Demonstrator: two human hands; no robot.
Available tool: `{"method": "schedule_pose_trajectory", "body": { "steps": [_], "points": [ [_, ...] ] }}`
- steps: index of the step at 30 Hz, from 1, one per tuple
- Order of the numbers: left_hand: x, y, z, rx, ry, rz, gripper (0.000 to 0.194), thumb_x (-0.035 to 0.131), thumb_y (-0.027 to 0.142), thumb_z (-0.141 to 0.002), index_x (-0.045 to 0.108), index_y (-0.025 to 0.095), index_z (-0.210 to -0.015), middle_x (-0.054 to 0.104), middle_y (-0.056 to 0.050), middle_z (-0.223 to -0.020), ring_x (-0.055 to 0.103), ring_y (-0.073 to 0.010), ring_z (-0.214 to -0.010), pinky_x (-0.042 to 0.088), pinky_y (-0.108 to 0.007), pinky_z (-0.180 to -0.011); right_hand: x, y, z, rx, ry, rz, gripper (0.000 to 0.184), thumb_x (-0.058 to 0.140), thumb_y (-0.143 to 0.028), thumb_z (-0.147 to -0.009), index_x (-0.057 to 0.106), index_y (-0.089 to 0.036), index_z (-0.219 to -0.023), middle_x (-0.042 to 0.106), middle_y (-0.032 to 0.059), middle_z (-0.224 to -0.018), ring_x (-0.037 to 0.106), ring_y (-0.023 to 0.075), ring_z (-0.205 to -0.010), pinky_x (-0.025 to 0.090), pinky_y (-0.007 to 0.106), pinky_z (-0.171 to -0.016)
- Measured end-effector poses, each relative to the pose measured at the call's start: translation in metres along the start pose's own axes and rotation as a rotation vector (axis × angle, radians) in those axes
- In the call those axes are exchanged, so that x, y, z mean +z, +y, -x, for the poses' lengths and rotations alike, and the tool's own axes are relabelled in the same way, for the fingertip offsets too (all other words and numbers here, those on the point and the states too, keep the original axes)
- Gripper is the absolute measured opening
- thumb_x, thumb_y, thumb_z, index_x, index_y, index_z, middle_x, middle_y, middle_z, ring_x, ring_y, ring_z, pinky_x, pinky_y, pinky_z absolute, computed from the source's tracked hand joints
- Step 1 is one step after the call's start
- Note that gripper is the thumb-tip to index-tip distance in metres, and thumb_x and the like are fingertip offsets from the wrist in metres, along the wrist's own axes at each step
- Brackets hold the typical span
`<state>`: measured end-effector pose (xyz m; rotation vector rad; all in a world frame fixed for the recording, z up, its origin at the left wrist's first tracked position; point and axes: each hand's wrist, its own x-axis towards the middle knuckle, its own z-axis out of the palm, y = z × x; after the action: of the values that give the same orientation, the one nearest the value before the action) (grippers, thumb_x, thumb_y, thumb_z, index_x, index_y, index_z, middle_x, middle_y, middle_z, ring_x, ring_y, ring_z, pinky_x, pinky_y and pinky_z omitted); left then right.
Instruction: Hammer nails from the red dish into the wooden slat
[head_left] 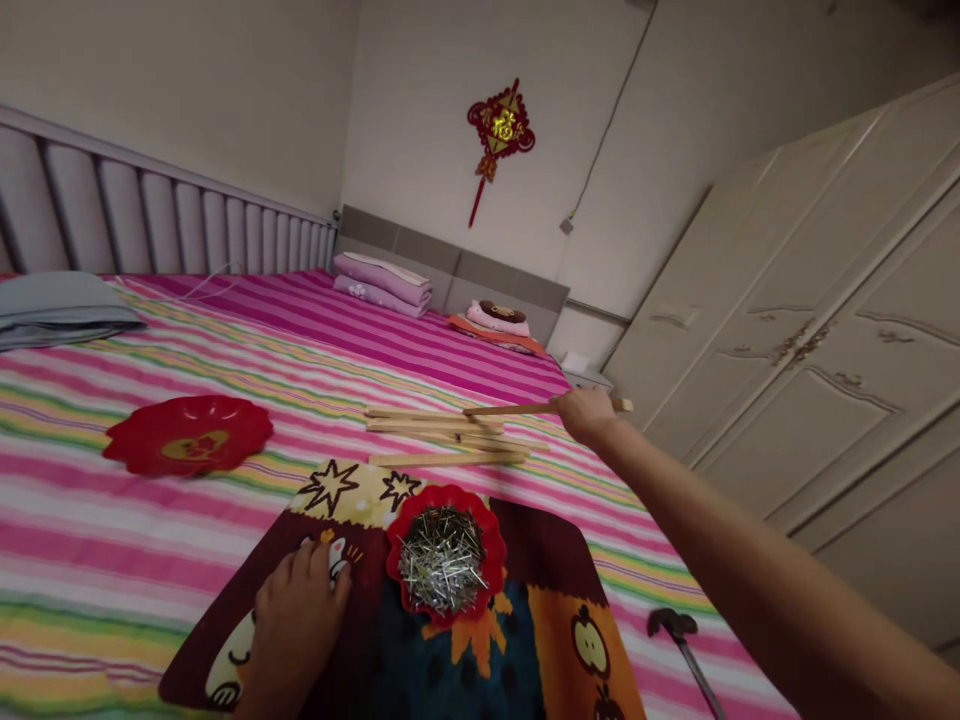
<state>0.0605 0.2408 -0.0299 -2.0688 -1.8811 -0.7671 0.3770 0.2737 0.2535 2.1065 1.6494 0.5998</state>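
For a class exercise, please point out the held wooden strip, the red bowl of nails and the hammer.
Held wooden strip point(514, 409), head view, on its left part.
Red bowl point(495, 553), head view, on its right rim.
Hammer point(673, 622), head view, on its head.

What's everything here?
bed: one, pink-striped, centre
mat: one, multicoloured, on bed
bowl: one, red, on mat
nails: many, silver, in bowl
sticks: several, tan, centre
plate: one, red, left
hammer: one, dark, right
cloth: one, grey, left
bedding: two piles, purple and pink, back
headboard: one, grey, back
panel: one, pale, left
ornament: one, red-gold, wall
cable: one, dark, wall
wardrobe: one, cream, right
cabinet: one, pale, back
left hand: one, on mat
right hand: one, holding stick
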Motion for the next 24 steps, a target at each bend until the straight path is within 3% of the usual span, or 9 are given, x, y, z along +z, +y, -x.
{"method": "schedule_pose_trajectory", "body": {
  "steps": [4, 8, 12, 18, 24],
  "points": [
    [-0.003, 0.0, 0.001, 0.019, 0.007, 0.03, 0.037, 0.037, 0.029, -0.087, 0.063, 0.008, -0.105, 0.06, -0.018, -0.115, 0.054, -0.0284, -0.101, 0.043, -0.04, -0.081, -0.028, 0.029, 0.017, 0.031, 0.065, -0.014, 0.026, 0.046, -0.012, -0.087, 0.066, -0.02, -0.101, 0.07, 0.0142, -0.096, 0.06, 0.0297, -0.1, 0.034, 0.045, -0.085],
    [-0.004, 0.0, 0.001, 0.02, -0.003, 0.042, 0.037, 0.037, 0.027, -0.087, 0.063, 0.008, -0.105, 0.061, -0.018, -0.112, 0.055, -0.0279, -0.099, 0.043, -0.04, -0.08, -0.024, 0.031, 0.022, 0.111, 0.154, -0.093, 0.036, 0.039, -0.009, -0.087, 0.06, -0.017, -0.114, 0.068, 0.0194, -0.101, 0.06, 0.0328, -0.1, 0.037, 0.046, -0.082],
    [-0.004, -0.001, 0.002, 0.025, 0.003, 0.036, 0.036, 0.036, 0.027, -0.087, 0.063, 0.009, -0.105, 0.061, -0.017, -0.112, 0.055, -0.0271, -0.099, 0.041, -0.04, -0.082, 0.009, 0.011, 0.011, 0.105, 0.182, -0.286, 0.039, 0.039, -0.01, -0.085, 0.056, -0.018, -0.12, 0.069, 0.0177, -0.1, 0.063, 0.0296, -0.094, 0.044, 0.039, -0.077],
    [-0.002, -0.001, 0.003, 0.017, 0.004, 0.036, 0.035, 0.038, 0.028, -0.087, 0.062, 0.01, -0.106, 0.061, -0.016, -0.114, 0.054, -0.0278, -0.102, 0.04, -0.04, -0.081, 0.079, -0.024, 0.0, -0.16, 0.077, -0.71, 0.033, 0.05, -0.017, -0.083, 0.064, -0.022, -0.113, 0.071, 0.003, -0.105, 0.066, 0.0182, -0.092, 0.049, 0.025, -0.079],
    [0.001, -0.003, 0.003, 0.007, -0.016, 0.047, 0.036, 0.038, 0.03, -0.087, 0.061, 0.01, -0.107, 0.061, -0.015, -0.115, 0.054, -0.0273, -0.103, 0.04, -0.04, -0.081, 0.134, -0.028, -0.002, -0.23, -0.018, -0.995, 0.038, 0.054, -0.008, -0.068, 0.07, -0.021, -0.1, 0.071, 0.0015, -0.106, 0.064, 0.0189, -0.097, 0.05, 0.026, -0.084]
  ]
}}
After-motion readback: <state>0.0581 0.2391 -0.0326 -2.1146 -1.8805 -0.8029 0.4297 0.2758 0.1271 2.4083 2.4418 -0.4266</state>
